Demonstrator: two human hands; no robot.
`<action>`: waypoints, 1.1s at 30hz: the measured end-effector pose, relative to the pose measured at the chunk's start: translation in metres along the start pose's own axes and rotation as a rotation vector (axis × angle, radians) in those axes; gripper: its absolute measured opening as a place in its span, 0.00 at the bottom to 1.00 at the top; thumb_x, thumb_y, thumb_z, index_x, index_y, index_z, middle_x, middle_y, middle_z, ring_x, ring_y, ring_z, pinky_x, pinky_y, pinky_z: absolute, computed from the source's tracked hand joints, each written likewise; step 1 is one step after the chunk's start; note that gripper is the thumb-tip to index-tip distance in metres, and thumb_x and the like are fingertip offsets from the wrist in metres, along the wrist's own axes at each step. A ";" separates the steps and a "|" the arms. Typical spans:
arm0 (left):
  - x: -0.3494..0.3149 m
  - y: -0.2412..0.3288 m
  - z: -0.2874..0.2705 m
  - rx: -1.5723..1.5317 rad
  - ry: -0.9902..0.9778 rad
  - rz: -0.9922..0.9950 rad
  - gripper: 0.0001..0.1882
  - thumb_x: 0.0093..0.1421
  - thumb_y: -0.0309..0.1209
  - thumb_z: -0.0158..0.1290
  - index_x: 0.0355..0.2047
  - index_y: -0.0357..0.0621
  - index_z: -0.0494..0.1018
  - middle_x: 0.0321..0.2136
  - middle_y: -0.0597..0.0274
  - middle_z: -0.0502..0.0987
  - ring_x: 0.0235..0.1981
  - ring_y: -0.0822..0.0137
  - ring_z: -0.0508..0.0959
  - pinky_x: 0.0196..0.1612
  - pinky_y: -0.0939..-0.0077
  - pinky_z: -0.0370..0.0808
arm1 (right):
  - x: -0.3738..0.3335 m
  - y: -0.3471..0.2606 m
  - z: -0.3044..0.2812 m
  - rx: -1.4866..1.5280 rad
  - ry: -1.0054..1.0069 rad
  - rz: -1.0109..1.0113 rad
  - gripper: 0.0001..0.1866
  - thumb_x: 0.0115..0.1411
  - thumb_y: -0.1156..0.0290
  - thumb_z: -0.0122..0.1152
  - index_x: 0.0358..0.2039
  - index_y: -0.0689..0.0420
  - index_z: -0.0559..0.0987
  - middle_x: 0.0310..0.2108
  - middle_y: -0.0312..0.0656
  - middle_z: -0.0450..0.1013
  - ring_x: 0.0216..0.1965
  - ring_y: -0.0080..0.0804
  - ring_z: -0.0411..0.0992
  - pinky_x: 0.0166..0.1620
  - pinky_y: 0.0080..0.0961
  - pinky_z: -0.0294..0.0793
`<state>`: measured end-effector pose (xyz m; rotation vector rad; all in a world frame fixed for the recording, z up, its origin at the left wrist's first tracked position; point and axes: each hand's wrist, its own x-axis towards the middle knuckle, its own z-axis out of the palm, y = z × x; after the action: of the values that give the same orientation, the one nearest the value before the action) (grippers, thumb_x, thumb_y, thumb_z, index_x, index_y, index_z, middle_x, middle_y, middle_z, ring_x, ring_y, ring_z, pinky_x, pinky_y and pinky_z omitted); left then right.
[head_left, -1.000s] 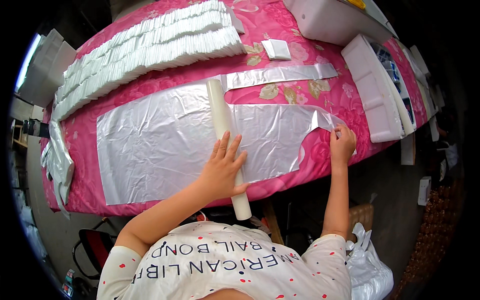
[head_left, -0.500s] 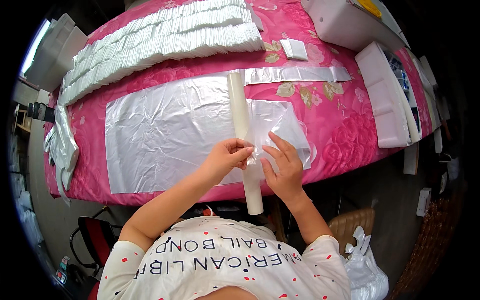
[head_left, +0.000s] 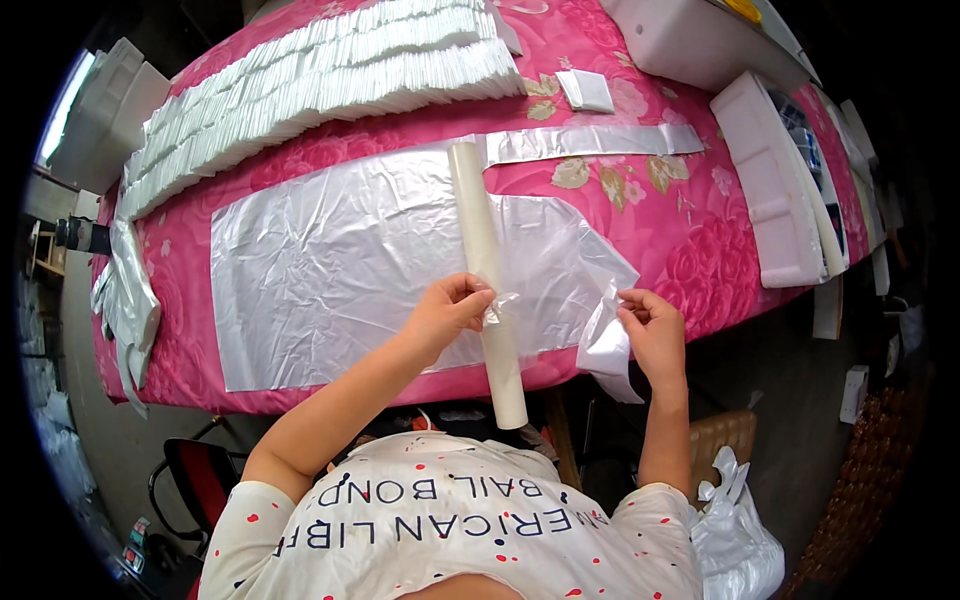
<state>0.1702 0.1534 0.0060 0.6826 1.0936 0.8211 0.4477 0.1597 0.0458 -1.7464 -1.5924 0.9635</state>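
Note:
A large silvery-white plastic sheet (head_left: 330,270) lies flat and creased on the table. Across it rests a long cream-coloured tube (head_left: 478,220), its near end jutting past the table edge. My left hand (head_left: 450,308) is closed in a pinch beside the tube, gripping a small crumpled tuft of thin film (head_left: 500,306). To the right, my right hand (head_left: 655,325) pinches the right edge of the silvery plastic, lifting it so that a loose flap (head_left: 606,345) hangs near the table's front edge. The fingertips partly hide what each hand grips.
Rows of stacked white packets (head_left: 330,85) fill the far left. A silver strip (head_left: 590,144) and a small folded white packet (head_left: 585,91) lie beyond the sheet. White foam boxes (head_left: 765,190) stand at right. A pink flowered cloth (head_left: 690,225) covers the table.
My right hand has moved right, away from my left, and closed on the plastic's edge, pulling it outward into a hanging flap. The left hand stays pinched by the tube, shifted slightly left.

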 end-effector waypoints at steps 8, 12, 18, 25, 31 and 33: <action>-0.018 0.013 -0.043 -0.059 -0.064 0.056 0.05 0.56 0.32 0.53 0.30 0.44 0.72 0.30 0.70 0.74 0.30 0.79 0.72 0.31 0.84 0.70 | 0.069 0.035 -0.083 -0.481 0.562 -0.190 0.12 0.54 0.77 0.55 0.40 0.63 0.75 0.35 0.43 0.74 0.34 0.33 0.73 0.40 0.27 0.71; -0.060 0.030 -0.123 -0.013 0.233 -0.018 0.07 0.56 0.30 0.51 0.34 0.44 0.72 0.36 0.65 0.76 0.31 0.76 0.74 0.35 0.80 0.71 | 0.020 -0.011 -0.014 -0.410 0.391 -0.455 0.13 0.52 0.75 0.57 0.40 0.61 0.74 0.34 0.45 0.72 0.37 0.43 0.70 0.43 0.33 0.68; -0.119 0.026 -0.240 0.282 0.493 -0.177 0.09 0.55 0.27 0.50 0.37 0.41 0.70 0.36 0.62 0.74 0.35 0.71 0.74 0.37 0.80 0.71 | -0.059 -0.042 0.080 -0.225 -0.274 -0.275 0.19 0.47 0.54 0.64 0.27 0.59 0.76 0.19 0.40 0.72 0.22 0.38 0.71 0.27 0.31 0.69; -0.107 0.062 -0.181 1.292 0.822 0.559 0.16 0.51 0.19 0.50 0.42 0.38 0.68 0.44 0.53 0.71 0.45 0.56 0.72 0.45 0.70 0.69 | -0.067 -0.048 0.108 -0.378 -0.540 0.006 0.25 0.47 0.47 0.58 0.22 0.61 0.77 0.17 0.47 0.73 0.22 0.42 0.74 0.28 0.34 0.72; -0.044 0.023 -0.064 1.168 0.321 0.789 0.25 0.51 0.20 0.49 0.51 0.35 0.62 0.53 0.48 0.63 0.53 0.50 0.64 0.56 0.64 0.62 | -0.061 -0.052 0.101 -0.367 -0.570 0.028 0.24 0.47 0.49 0.56 0.23 0.63 0.78 0.19 0.51 0.73 0.23 0.47 0.73 0.30 0.37 0.72; -0.018 -0.002 -0.049 1.154 0.249 0.776 0.28 0.52 0.22 0.47 0.55 0.34 0.58 0.57 0.46 0.59 0.58 0.49 0.59 0.59 0.63 0.57 | -0.060 -0.049 0.099 -0.361 -0.573 0.045 0.24 0.47 0.49 0.56 0.22 0.63 0.78 0.19 0.51 0.73 0.23 0.47 0.73 0.30 0.38 0.72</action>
<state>0.1202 0.1412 -0.0025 2.1063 1.5300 0.8769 0.3368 0.1008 0.0372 -1.8440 -2.2056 1.3514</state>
